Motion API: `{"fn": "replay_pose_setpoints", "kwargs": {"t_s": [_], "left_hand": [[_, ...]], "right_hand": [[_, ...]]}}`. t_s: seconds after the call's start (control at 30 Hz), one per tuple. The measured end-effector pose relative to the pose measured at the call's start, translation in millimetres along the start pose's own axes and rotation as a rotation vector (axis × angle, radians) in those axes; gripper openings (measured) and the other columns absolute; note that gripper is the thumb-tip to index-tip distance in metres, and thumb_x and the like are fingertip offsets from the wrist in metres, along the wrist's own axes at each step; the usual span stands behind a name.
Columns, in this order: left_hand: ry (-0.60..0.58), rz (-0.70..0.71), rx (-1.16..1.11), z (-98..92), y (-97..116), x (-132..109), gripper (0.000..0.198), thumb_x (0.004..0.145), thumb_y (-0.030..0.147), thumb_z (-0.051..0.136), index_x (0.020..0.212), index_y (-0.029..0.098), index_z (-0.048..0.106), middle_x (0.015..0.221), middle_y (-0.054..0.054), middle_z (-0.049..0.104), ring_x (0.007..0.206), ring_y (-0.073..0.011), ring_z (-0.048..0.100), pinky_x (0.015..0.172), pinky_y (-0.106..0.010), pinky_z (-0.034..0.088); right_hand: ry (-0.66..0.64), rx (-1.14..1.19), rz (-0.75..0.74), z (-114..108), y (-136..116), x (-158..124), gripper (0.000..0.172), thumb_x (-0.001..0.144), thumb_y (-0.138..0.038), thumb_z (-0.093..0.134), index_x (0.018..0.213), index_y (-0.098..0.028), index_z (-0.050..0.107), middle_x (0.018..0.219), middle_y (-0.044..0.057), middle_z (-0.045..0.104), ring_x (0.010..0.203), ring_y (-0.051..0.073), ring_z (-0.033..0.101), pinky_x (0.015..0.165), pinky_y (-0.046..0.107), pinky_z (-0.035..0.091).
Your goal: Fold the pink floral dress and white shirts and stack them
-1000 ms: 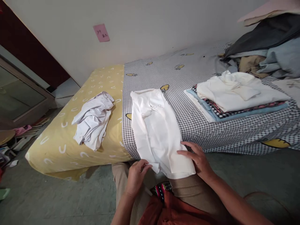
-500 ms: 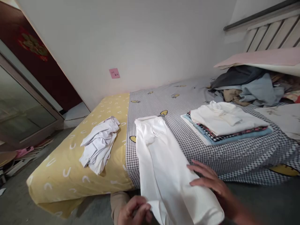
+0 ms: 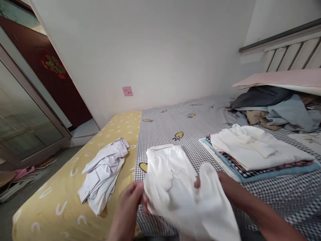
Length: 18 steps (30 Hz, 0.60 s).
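Note:
A white garment point(image 3: 160, 167) lies with its far end on the checked sheet, its near part lifted and blurred by motion. My left hand point(image 3: 132, 201) pinches its left edge, fingers closed on the cloth. On the other side, my right hand point(image 3: 197, 182) is mostly hidden by the raised white fabric. Only its thumb tip shows, against the cloth, and the hand seems to grip the garment from behind. Left of my hands, a crumpled pale white shirt point(image 3: 104, 172) rests on the yellow sheet.
A stack of folded clothes point(image 3: 258, 149), white on top, sits to the right on the checked bed sheet point(image 3: 163, 129). Behind it are heaped dark and grey-blue clothes point(image 3: 288, 103) under a pink board point(image 3: 281, 78). The yellow sheet point(image 3: 57, 197) covers the bed's left side.
The near part of the white garment has been raised and swung away from me over the bed. Both hands have moved forward with it, and the right hand has closed in under the cloth.

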<state>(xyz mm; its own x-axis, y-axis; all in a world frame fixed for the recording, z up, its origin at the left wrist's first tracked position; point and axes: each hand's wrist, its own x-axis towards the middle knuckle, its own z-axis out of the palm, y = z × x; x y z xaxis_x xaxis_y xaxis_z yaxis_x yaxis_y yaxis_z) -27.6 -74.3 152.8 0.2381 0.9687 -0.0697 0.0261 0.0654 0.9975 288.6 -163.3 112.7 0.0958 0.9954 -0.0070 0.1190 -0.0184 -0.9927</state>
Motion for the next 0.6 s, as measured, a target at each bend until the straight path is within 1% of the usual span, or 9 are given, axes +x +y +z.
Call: {"fn": "replay_pose_setpoints", "kwargs": {"t_s": [0.03, 0.07, 0.1, 0.17, 0.23, 0.3, 0.4, 0.53, 0.6], "left_hand": [[0.032, -0.053, -0.137, 11.0, 9.7, 30.2, 0.041, 0.084, 0.042, 0.072, 0.054, 0.02, 0.053, 0.049, 0.004, 0.05, 0.052, -0.0089, 0.05, 0.057, -0.019, 0.047], [0.128, -0.147, -0.252, 21.0, 16.3, 60.5, 0.038, 0.083, 0.037, 0.073, 0.057, 0.02, 0.052, 0.052, 0.005, 0.05, 0.05, -0.0069, 0.046, 0.058, -0.018, 0.046], [0.177, -0.19, -0.268, 29.4, 19.1, 89.2, 0.034, 0.086, 0.034, 0.07, 0.062, 0.02, 0.051, 0.055, 0.006, 0.052, 0.049, -0.0058, 0.046, 0.06, -0.018, 0.048], [0.25, -0.261, -0.237, 40.1, 13.1, 135.9, 0.029, 0.094, 0.027, 0.059, 0.068, 0.02, 0.049, 0.058, 0.005, 0.054, 0.049, -0.0059, 0.05, 0.062, -0.019, 0.048], [0.281, -0.346, -0.167, 42.1, -4.3, 163.6, 0.028, 0.099, 0.027, 0.049, 0.071, 0.02, 0.048, 0.062, 0.001, 0.06, 0.05, -0.0085, 0.055, 0.059, -0.022, 0.048], [0.267, -0.401, -0.104, 36.6, -24.8, 174.1, 0.028, 0.1, 0.032, 0.046, 0.076, 0.02, 0.05, 0.064, -0.002, 0.064, 0.051, -0.0113, 0.059, 0.057, -0.023, 0.048], [0.184, -0.413, -0.039, 22.2, -46.1, 173.4, 0.031, 0.097, 0.045, 0.053, 0.079, 0.019, 0.054, 0.063, -0.001, 0.064, 0.05, -0.0122, 0.059, 0.055, -0.024, 0.047], [0.093, -0.363, 0.038, 11.4, -53.0, 172.2, 0.033, 0.083, 0.046, 0.073, 0.073, 0.02, 0.054, 0.051, 0.007, 0.051, 0.042, -0.009, 0.047, 0.05, -0.023, 0.043], [0.062, -0.311, 0.069, 12.5, -53.3, 173.7, 0.031, 0.075, 0.038, 0.082, 0.073, 0.019, 0.058, 0.052, 0.007, 0.053, 0.046, -0.0107, 0.052, 0.051, -0.023, 0.045]], "right_hand": [[0.016, 0.13, 0.043, -1.9, -7.1, 27.0, 0.028, 0.082, -0.048, 0.072, 0.084, -0.021, 0.077, 0.088, 0.008, 0.079, 0.09, 0.032, 0.074, 0.095, 0.051, 0.057], [0.052, 0.269, 0.063, -3.0, -10.0, 53.6, 0.029, 0.081, -0.047, 0.073, 0.088, -0.019, 0.075, 0.09, 0.01, 0.079, 0.092, 0.031, 0.073, 0.094, 0.048, 0.057], [0.095, 0.377, 0.098, -3.3, -8.8, 78.8, 0.03, 0.081, -0.047, 0.073, 0.093, -0.02, 0.072, 0.094, 0.011, 0.078, 0.095, 0.029, 0.073, 0.094, 0.046, 0.057], [0.202, 0.444, 0.183, -3.2, 4.2, 120.8, 0.03, 0.08, -0.044, 0.073, 0.1, -0.022, 0.067, 0.095, 0.01, 0.078, 0.09, 0.026, 0.073, 0.089, 0.042, 0.059], [0.26, 0.424, 0.251, -3.4, 24.7, 147.3, 0.029, 0.079, -0.039, 0.075, 0.1, -0.023, 0.064, 0.088, 0.008, 0.077, 0.082, 0.024, 0.073, 0.082, 0.041, 0.06], [0.279, 0.391, 0.289, -4.5, 44.6, 158.7, 0.028, 0.077, -0.036, 0.075, 0.099, -0.022, 0.062, 0.083, 0.006, 0.076, 0.077, 0.022, 0.073, 0.078, 0.039, 0.06], [0.263, 0.349, 0.294, -6.6, 63.5, 159.0, 0.036, 0.076, -0.035, 0.076, 0.106, -0.022, 0.062, 0.088, 0.005, 0.078, 0.082, 0.022, 0.074, 0.078, 0.038, 0.06], [0.274, 0.23, 0.248, -8.5, 70.0, 155.5, 0.043, 0.076, -0.03, 0.071, 0.116, -0.021, 0.06, 0.093, 0.007, 0.077, 0.086, 0.025, 0.074, 0.079, 0.041, 0.06], [0.323, 0.14, 0.207, -9.9, 65.7, 154.4, 0.048, 0.077, -0.029, 0.067, 0.123, -0.02, 0.059, 0.1, 0.01, 0.076, 0.091, 0.028, 0.073, 0.082, 0.046, 0.059]]}}
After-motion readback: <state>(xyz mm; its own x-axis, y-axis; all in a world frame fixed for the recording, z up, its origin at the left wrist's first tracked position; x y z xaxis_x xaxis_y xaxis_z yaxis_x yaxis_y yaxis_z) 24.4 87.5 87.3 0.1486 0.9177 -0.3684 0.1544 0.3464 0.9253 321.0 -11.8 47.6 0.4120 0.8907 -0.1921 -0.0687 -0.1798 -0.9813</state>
